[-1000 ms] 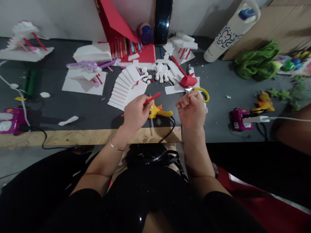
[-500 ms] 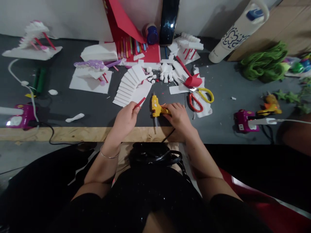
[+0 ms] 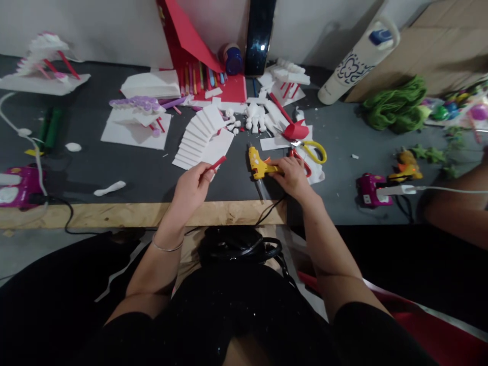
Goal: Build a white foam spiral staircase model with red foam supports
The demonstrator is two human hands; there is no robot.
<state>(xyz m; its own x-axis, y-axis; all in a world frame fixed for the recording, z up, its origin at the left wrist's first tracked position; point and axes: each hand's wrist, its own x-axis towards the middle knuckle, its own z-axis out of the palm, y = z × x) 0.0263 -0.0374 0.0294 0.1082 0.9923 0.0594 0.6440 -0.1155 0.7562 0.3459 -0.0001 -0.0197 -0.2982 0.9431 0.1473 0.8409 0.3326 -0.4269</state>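
Observation:
My left hand (image 3: 193, 187) pinches a short red stick (image 3: 218, 163) that points up and right, close to the lower edge of a white stepped foam piece (image 3: 198, 137). Farther right, my right hand (image 3: 294, 176) is closed around the handle of a yellow glue gun (image 3: 259, 163), whose nozzle points away from me; a clear glue stick extends from its back. Scissors (image 3: 314, 151) with red and yellow handles lie just beyond my right hand, beside a piece of red paper (image 3: 296, 131).
Small white figures (image 3: 255, 118) and a purple-topped model (image 3: 137, 119) stand farther back. A white bottle (image 3: 354, 63), green yarn (image 3: 396, 104) and a magenta power block (image 3: 373, 190) are at right. Another person's arm (image 3: 457, 203) rests at the far right.
My right hand has moved right with the glue gun, which now lies farther from my left hand and nearer the scissors. The view has shifted slightly.

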